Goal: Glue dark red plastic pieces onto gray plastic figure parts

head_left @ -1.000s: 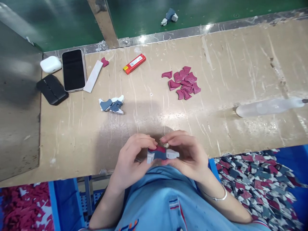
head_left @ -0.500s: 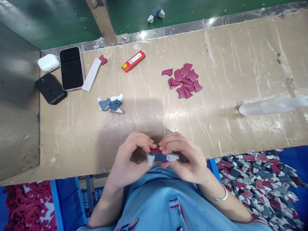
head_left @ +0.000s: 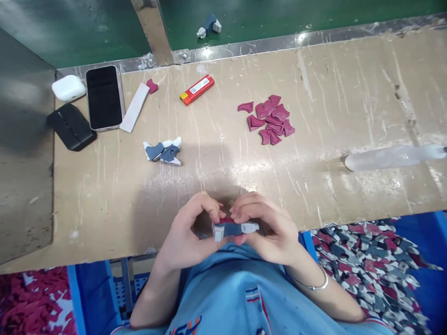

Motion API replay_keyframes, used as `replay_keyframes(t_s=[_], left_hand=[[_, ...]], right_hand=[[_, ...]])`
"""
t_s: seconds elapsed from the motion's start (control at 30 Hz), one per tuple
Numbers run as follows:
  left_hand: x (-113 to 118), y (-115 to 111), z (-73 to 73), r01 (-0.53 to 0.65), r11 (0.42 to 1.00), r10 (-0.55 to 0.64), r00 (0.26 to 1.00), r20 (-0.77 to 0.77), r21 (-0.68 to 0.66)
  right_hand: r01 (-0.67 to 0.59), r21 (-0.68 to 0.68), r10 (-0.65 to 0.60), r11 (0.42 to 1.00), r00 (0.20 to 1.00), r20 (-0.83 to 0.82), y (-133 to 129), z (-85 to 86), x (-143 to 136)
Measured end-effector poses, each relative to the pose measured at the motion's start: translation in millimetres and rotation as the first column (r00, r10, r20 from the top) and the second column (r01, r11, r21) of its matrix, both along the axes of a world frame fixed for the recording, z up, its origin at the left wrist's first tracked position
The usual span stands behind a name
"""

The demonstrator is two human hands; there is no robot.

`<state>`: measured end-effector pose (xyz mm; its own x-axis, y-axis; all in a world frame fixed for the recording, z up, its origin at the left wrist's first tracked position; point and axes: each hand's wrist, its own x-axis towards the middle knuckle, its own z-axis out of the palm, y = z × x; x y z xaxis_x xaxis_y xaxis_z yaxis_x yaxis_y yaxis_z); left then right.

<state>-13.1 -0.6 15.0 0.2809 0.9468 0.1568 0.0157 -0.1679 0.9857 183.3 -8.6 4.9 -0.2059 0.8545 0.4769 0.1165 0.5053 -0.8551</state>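
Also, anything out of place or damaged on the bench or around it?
Two possible strays: a blue-and-white part alone on the green surface beyond the bench, and a small maroon piece by the white strip, away from the maroon pile. Bench top looks scuffed.

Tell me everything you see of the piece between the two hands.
The piece looks like hard plastic: dark blue-grey middle, blocky pale grey left end, slimmer pale right end, dark red along the far side. It is held roughly level, crosswise, near the front edge of the table. Fingers of the left hand and right hand touch it and partly hide it.
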Motion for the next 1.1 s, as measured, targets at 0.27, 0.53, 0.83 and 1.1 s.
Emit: replay_keyframes(t_s=[0.27,0.53,0.83,1.1], left_hand=[[-2,1,-2.0,-0.035,0.995,0.035,0.999,0.003,0.093],[-4,-2,3.1,-0.14,0.989,0.141,0.99,-0.009,0.043],[-22,-7,1.5,-0.206,0.947,0.185,0.977,0.103,0.248],[-22,0,12.5,-0.24,0.888,0.277,0.96,-0.04,0.393]], right_hand=[[-0.04,-0.03,0.04,0.999,0.999,-0.017,0,1.1,-5],[-0.067,-0.017,0.068,0.998,0.993,0.098,3,6.3,-10],[-0.185,0.027,0.178,0.982,0.972,0.154,14,21.5,-21],[-0.158,0.016,0.157,0.987,0.986,0.055,20,13.6,-27]])
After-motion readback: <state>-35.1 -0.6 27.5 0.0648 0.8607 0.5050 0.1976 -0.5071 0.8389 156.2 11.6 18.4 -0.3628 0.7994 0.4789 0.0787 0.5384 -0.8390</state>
